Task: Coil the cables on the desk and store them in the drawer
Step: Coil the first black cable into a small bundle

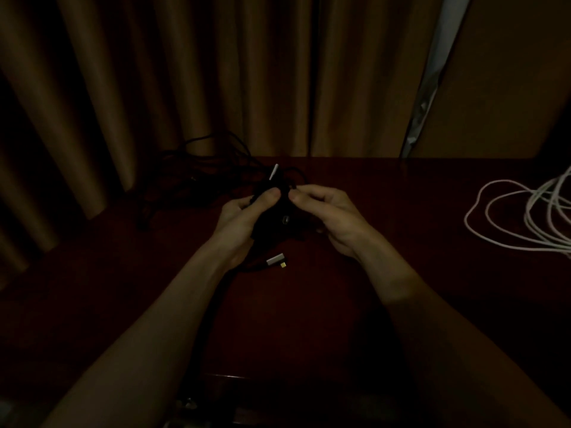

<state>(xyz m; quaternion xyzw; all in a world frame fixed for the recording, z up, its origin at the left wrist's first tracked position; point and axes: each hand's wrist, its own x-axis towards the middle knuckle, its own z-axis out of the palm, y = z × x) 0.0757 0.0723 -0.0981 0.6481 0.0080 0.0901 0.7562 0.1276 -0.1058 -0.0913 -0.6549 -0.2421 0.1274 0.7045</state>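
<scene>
Left hand (238,217), right hand (327,217) pinch black bundled cable (273,228).

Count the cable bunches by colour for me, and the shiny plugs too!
Black cable bunches: 2 (bundle held by left hand and right hand; tangle behind)
White cable bunches: 1
Silver plugs: 2
Total: 5

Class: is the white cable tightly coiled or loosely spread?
Loosely spread: the white cable lies in wide, uneven loops across the desk.
</scene>
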